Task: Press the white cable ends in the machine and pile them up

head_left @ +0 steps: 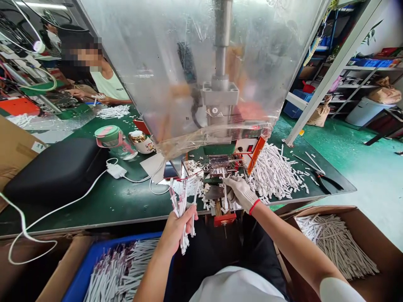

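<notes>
My bare left hand [178, 228] is closed round a bundle of thin white sticks [182, 209] with reddish wire ends, held upright near the table's front edge. My right hand [239, 192], in a white knit glove with a red cuff, pinches a single white stick [225, 197] at the small press fixture [219, 164] under the clear plastic shield [201, 71]. Short white cut pieces [273, 174] lie heaped to the right of the fixture.
A blue bin [82, 272] with white sticks sits at lower left, a cardboard box [371, 247] with white sticks at lower right. A black case [53, 170], white charger cable [117, 170], cups [111, 140] and pliers [327, 180] lie on the green table. Another person [105, 82] works at the far left.
</notes>
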The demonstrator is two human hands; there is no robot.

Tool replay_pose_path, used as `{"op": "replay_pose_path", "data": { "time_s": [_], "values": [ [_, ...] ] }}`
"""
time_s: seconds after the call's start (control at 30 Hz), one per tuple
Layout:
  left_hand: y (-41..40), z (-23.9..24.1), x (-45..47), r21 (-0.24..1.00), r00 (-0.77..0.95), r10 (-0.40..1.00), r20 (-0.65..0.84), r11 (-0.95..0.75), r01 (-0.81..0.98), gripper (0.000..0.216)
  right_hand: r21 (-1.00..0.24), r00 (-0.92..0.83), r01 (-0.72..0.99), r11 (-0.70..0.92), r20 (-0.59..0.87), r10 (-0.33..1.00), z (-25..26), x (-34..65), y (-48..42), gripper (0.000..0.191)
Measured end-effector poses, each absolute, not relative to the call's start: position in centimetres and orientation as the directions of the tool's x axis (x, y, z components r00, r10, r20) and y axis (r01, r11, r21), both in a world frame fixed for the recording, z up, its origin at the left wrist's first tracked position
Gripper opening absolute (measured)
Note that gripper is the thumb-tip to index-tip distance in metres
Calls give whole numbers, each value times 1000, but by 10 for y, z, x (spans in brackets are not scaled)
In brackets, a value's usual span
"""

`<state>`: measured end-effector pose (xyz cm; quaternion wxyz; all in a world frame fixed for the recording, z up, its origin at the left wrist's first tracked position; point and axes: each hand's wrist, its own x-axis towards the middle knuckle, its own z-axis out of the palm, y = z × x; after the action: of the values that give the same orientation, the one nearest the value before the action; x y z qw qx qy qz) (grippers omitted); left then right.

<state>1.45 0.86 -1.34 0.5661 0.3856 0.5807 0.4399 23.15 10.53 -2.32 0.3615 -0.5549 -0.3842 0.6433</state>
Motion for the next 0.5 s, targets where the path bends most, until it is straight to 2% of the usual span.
{"op": "replay_pose_path", "data": {
  "time_s": [0.2,0.33,0.4,0.5],
  "values": [
    [13,-12,12,952,43,951,-305,303,38,44,-908,-149,-64,-413,-401,904,-29,232,109,32],
    [21,1,6,945,138,945,-297,270,185,41,-948,-223,105,-302,-318,921,-5,253,109,36],
    [26,10,7,931,203,922,-329,280,235,35,-956,-353,240,-167,-246,903,19,266,105,38],
    [33,20,14,916,294,879,-375,302,263,31,-931,-634,363,49,-208,745,50,277,92,32]
  ]
}}
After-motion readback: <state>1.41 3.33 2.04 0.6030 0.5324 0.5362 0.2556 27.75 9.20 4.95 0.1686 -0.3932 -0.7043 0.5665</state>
